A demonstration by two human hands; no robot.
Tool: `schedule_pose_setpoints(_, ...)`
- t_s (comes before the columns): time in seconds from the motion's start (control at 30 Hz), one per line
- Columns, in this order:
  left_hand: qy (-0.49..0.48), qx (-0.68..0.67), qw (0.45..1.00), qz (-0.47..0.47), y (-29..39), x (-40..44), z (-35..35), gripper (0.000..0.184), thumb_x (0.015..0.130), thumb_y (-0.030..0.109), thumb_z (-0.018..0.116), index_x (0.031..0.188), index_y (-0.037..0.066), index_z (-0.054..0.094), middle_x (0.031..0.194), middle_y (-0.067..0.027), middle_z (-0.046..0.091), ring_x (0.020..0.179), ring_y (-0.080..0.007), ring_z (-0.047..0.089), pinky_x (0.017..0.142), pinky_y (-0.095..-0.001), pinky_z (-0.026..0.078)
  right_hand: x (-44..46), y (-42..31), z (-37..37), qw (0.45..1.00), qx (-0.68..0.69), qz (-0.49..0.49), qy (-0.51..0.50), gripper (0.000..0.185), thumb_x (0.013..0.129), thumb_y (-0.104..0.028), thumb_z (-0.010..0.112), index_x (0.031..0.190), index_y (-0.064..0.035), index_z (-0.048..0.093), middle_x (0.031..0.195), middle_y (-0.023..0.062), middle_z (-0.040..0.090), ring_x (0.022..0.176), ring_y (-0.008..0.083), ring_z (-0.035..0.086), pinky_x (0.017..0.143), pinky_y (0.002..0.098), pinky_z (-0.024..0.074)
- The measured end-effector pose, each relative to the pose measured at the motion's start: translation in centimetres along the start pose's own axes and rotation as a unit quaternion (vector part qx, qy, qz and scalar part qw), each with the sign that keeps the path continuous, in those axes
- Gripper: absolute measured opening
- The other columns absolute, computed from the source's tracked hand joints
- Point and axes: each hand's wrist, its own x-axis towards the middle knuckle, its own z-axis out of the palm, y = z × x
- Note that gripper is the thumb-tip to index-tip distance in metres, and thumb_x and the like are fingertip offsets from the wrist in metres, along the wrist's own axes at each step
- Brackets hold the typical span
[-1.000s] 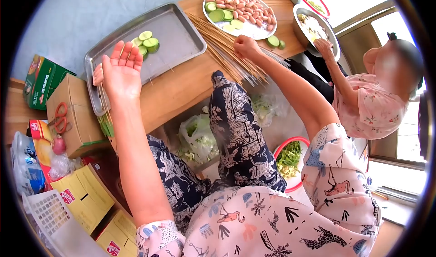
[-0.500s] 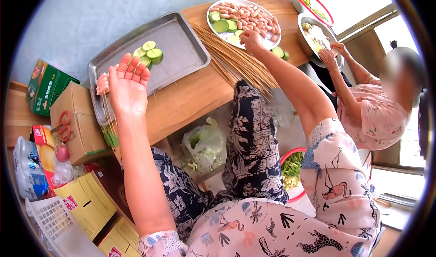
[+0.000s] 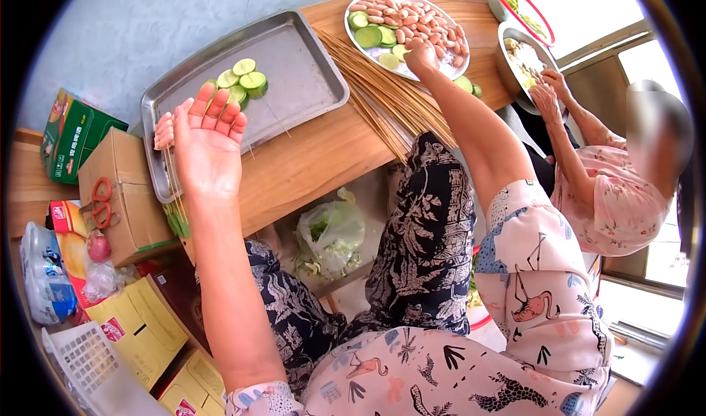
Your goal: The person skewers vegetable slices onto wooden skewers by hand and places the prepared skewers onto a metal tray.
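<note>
My left hand (image 3: 209,147) is held palm up over the front left of the metal tray (image 3: 316,70), its fingers loosely apart and nothing in them. Beside its fingertips lie small sausages (image 3: 163,130) on thin sticks. Further in, green-rimmed vegetable slices (image 3: 254,83) rest on the tray, with skewer tips poking out nearby. My right hand (image 3: 421,55) reaches to the near edge of the white oval plate (image 3: 444,69), its fingers drawn together against the pile of small sausages (image 3: 419,22). What they pinch, if anything, is hidden. More vegetable slices (image 3: 369,36) sit on the plate's left.
Bamboo skewers (image 3: 382,85) lie between tray and plate. At right a co-worker's hands (image 3: 548,92) work in a metal bowl (image 3: 507,66). A cardboard box (image 3: 121,195) with red-handled scissors (image 3: 101,203) stands left; a plastic bag of greens (image 3: 331,228) is below the table.
My right hand has moved slightly from the vegetable slices toward the sausages on the plate. My right knee has shifted right, and the view has turned a little. My left hand stays palm up.
</note>
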Motion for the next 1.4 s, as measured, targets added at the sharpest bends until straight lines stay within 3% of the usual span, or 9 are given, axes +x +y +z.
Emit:
schedule_pose_setpoints(0.27, -0.015, -0.002, 1.000, 0.003, 0.1, -0.5, 0.4, 0.038, 0.098, 0.030, 0.040, 0.116, 0.000, 0.053, 0.102, -0.0100, 0.061, 0.088, -0.0198, 0.057, 0.080, -0.0343, 0.048, 1.5, 2.0, -0.6, 0.999, -0.006, -0.030, 0.015, 0.028, 0.071, -0.022, 0.070, 0.098, -0.0138, 0.067, 0.101, 0.0133, 0.066, 0.094, 0.0277, 0.063, 0.082, 0.0388, 0.0484)
schedule_pose_setpoints(0.33, -0.010, 0.001, 1.000, -0.006, 0.0, -0.6, 0.5, 0.037, 0.098, 0.030, 0.041, 0.115, 0.000, 0.054, 0.101, -0.0096, 0.061, 0.087, -0.0195, 0.057, 0.080, -0.0339, 0.049, 2.0, 2.1, -0.1, 0.998, -0.036, -0.001, -0.060, 0.039, 0.072, -0.026, 0.071, 0.110, -0.0199, 0.062, 0.131, 0.0100, 0.048, 0.118, 0.0282, 0.050, 0.091, 0.0389, 0.0448)
schedule_pose_setpoints(0.47, -0.019, 0.003, 1.000, -0.010, -0.3, -0.7, 0.4, 0.036, 0.097, 0.030, 0.042, 0.114, 0.001, 0.055, 0.101, -0.0092, 0.061, 0.087, -0.0191, 0.057, 0.080, -0.0337, 0.049, 2.7, 1.6, 1.6, 0.995, -0.099, 0.009, 0.007, 0.057, 0.067, -0.035, 0.076, 0.120, -0.0235, 0.058, 0.134, 0.0054, 0.047, 0.119, 0.0264, 0.049, 0.095, 0.0369, 0.0444)
schedule_pose_setpoints(0.73, -0.031, 0.001, 0.999, -0.011, -0.4, -0.5, 0.3, 0.036, 0.097, 0.030, 0.043, 0.114, 0.001, 0.055, 0.101, -0.0087, 0.062, 0.087, -0.0189, 0.057, 0.080, -0.0334, 0.049, 4.1, 3.2, 1.7, 0.996, -0.057, 0.025, -0.057, 0.060, 0.062, -0.036, 0.080, 0.119, -0.0302, 0.062, 0.129, -0.0002, 0.053, 0.114, 0.0165, 0.053, 0.094, 0.0303, 0.0446)
schedule_pose_setpoints(0.83, -0.026, 0.003, 0.999, -0.021, -0.2, -0.3, 0.5, 0.037, 0.097, 0.030, 0.043, 0.115, 0.001, 0.054, 0.101, -0.0085, 0.061, 0.087, -0.0187, 0.057, 0.080, -0.0331, 0.049, 4.5, 3.6, 0.9, 0.984, 0.105, 0.112, -0.085, 0.035, 0.069, -0.028, 0.075, 0.096, -0.0077, 0.066, 0.085, 0.0076, 0.066, 0.071, 0.0129, 0.064, 0.064, 0.0275, 0.0517)
schedule_pose_setpoints(0.93, -0.020, -0.013, 1.000, -0.014, -0.4, -0.1, 0.5, 0.035, 0.094, 0.034, 0.049, 0.109, 0.003, 0.057, 0.097, -0.0091, 0.064, 0.083, -0.0202, 0.060, 0.076, -0.0334, 0.049, 1.7, 2.0, -1.8, 0.979, 0.187, 0.060, -0.055, 0.021, 0.071, -0.019, 0.074, 0.074, -0.0034, 0.060, 0.065, 0.0038, 0.060, 0.046, 0.0102, 0.052, 0.040, 0.0239, 0.0393)
schedule_pose_setpoints(1.0, -0.023, -0.017, 1.000, -0.010, -0.5, 0.0, 0.3, 0.036, 0.095, 0.035, 0.049, 0.109, 0.003, 0.057, 0.097, -0.0091, 0.063, 0.084, -0.0201, 0.060, 0.076, -0.0334, 0.049, 0.2, 0.5, -3.6, 0.974, 0.214, 0.040, -0.061, 0.019, 0.074, -0.017, 0.073, 0.071, -0.0050, 0.059, 0.064, 0.0025, 0.058, 0.045, 0.0081, 0.049, 0.039, 0.0221, 0.0343)
schedule_pose_setpoints(1.27, -0.077, 0.035, 0.996, 0.000, -1.4, -0.3, 1.2, 0.045, 0.097, 0.042, 0.039, 0.117, 0.004, 0.053, 0.109, -0.0101, 0.060, 0.100, -0.0218, 0.056, 0.086, -0.0367, 0.045, -12.3, -12.9, -11.2, 0.694, 0.623, 0.047, -0.358, 0.015, 0.084, -0.013, 0.065, 0.076, -0.0074, 0.054, 0.065, 0.0004, 0.051, 0.048, 0.0049, 0.040, 0.038, 0.0195, 0.0259)
schedule_pose_setpoints(1.4, -0.078, 0.044, 0.996, -0.028, -2.1, -1.4, 3.0, 0.055, 0.097, 0.049, 0.032, 0.120, 0.004, 0.051, 0.115, -0.0115, 0.058, 0.106, -0.0237, 0.054, 0.091, -0.0391, 0.042, -20.7, -18.4, -11.1, 0.653, 0.640, -0.015, -0.405, 0.017, 0.087, -0.016, 0.063, 0.077, -0.0062, 0.053, 0.063, 0.0001, 0.052, 0.046, 0.0052, 0.040, 0.039, 0.0194, 0.0241)
